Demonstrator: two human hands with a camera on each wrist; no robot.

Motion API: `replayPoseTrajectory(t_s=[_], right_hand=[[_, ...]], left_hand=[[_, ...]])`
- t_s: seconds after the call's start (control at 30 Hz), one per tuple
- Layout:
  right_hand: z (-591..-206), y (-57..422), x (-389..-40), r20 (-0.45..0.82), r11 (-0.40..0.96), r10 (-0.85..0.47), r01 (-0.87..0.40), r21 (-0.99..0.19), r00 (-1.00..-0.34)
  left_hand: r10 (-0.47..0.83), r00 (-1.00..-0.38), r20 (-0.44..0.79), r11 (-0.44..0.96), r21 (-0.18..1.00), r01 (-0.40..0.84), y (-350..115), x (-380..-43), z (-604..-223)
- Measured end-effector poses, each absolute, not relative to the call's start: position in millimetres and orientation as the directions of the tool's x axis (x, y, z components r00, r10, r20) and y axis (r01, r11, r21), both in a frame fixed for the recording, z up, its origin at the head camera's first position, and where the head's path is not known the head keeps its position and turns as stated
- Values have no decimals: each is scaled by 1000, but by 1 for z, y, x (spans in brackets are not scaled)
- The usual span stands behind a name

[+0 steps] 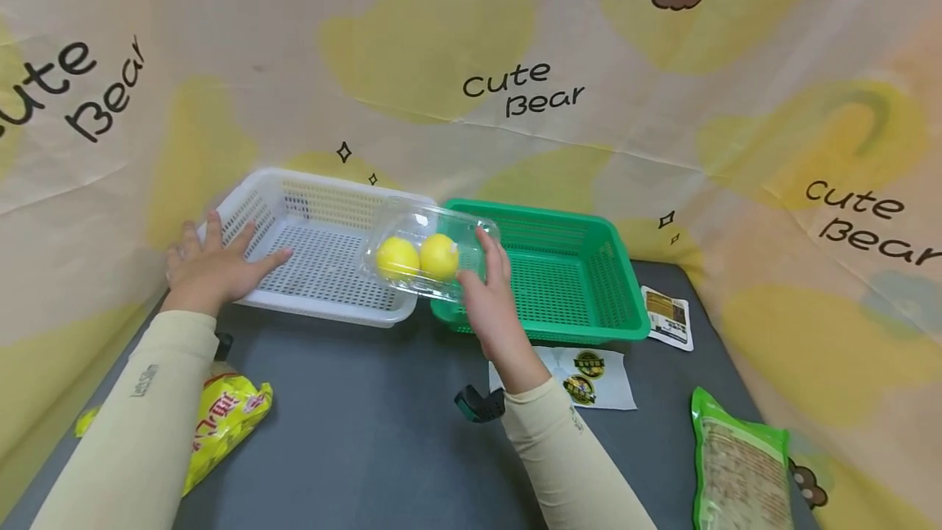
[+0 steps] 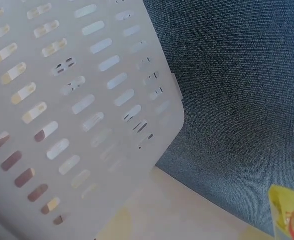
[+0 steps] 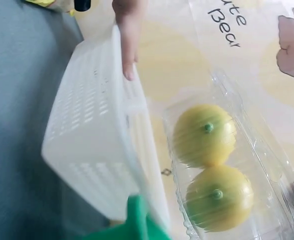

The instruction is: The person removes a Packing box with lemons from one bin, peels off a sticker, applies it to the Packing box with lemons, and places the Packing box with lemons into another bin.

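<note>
My right hand (image 1: pixel 487 289) grips the right end of a clear plastic box (image 1: pixel 471 240) between thumb and fingers. Inside it, two round yellow lemons (image 1: pixel 439 257) lie side by side; green stem ends show on them in the right wrist view. The box hangs tilted over the gap between a white basket (image 1: pixel 331 307) and a green basket (image 1: pixel 540 332). My left hand (image 1: pixel 213 268) rests spread on the left side of the white basket, thumb stretched inward over it. Up close, the left wrist view shows the slotted white wall (image 2: pixel 99 95).
A yellow snack bag (image 1: pixel 231 419) lies partly behind my left forearm. Under my right wrist is a white sheet with round stickers (image 1: pixel 592 379). A small white packet (image 1: pixel 667 317) sits right of the green basket, and a green-edged bag (image 1: pixel 743 464) lies at the front right.
</note>
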State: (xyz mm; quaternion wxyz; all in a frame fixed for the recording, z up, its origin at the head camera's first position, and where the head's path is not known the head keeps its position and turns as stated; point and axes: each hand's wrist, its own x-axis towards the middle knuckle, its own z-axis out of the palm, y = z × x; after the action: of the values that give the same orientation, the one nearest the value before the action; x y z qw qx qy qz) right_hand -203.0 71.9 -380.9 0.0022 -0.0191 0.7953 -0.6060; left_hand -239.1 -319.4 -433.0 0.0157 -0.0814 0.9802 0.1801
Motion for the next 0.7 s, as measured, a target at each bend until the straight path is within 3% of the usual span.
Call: replayPoseTrajectory(t_s=[0.33,0.7], right_hand=[[-408,118,-136,27,324,-39,-38,-945,-999],[-439,125,-77,-21,325,-24,12,-946,-999]], left_hand=[[-156,-986,-60,918,360,-167,-317,-236,-433],[-143,-987,-77,920,357,-162,-318,-235,-429]])
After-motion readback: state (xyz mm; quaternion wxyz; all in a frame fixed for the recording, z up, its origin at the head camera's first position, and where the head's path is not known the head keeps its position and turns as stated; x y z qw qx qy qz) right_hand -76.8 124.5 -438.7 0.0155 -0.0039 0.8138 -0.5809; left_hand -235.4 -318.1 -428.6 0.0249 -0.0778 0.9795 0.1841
